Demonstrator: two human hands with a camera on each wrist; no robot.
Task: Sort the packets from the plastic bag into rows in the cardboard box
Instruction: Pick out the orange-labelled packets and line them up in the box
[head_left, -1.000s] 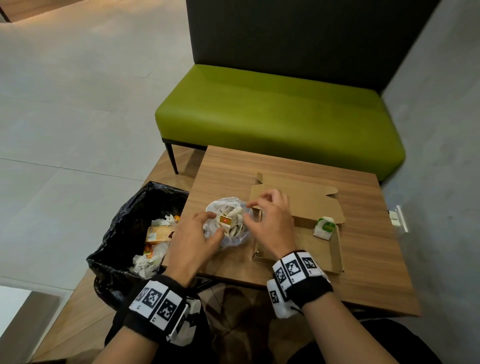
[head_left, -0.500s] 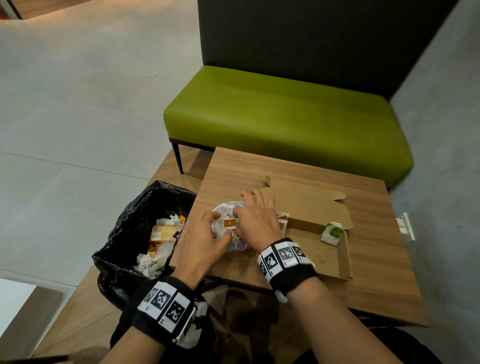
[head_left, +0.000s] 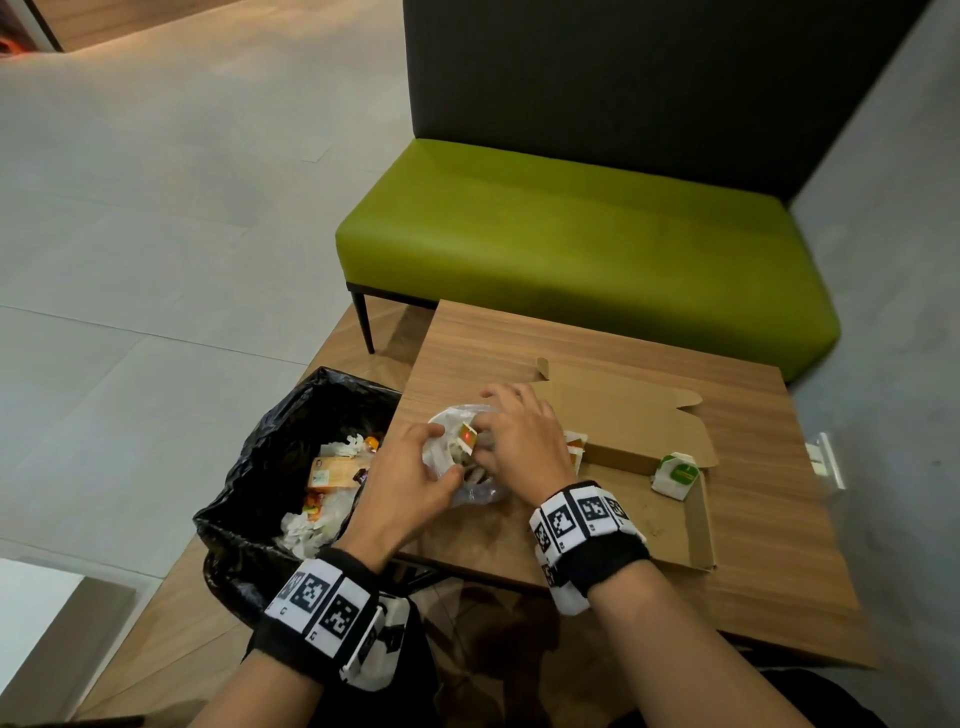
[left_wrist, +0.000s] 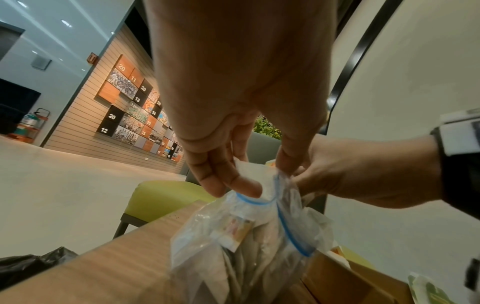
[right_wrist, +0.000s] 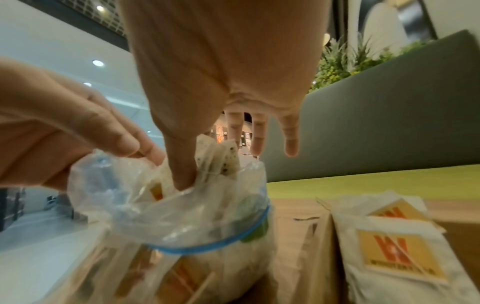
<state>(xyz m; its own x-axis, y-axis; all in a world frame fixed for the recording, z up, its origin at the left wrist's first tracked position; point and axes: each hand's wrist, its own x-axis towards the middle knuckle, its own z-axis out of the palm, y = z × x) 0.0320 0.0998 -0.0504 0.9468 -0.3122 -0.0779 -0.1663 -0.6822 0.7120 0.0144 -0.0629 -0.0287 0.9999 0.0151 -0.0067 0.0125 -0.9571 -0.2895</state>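
Observation:
A clear plastic bag (head_left: 470, 493) with a blue zip strip, full of packets, stands on the table left of the open cardboard box (head_left: 698, 525). My left hand (head_left: 434, 454) pinches the bag's rim (left_wrist: 255, 198) and holds it open. My right hand (head_left: 483, 441) reaches in from above. Its thumb (right_wrist: 182, 164) is inside the mouth, pressed against white speckled packets (right_wrist: 221, 156), and the other fingers are stretched out. Orange-labelled packets (right_wrist: 397, 253) lie at the box's left end (head_left: 574, 444). A green-labelled packet (head_left: 675, 473) lies further right.
The box's lid (head_left: 623, 410) lies flat behind it on the wooden table (head_left: 753, 597). A black-lined bin (head_left: 270, 467) with rubbish stands at the table's left edge. A green bench (head_left: 571, 249) is beyond the table, and a grey wall on the right.
My right hand has moved left from the box's left end to the bag and dipped its thumb into the mouth. My left hand keeps hold of the rim.

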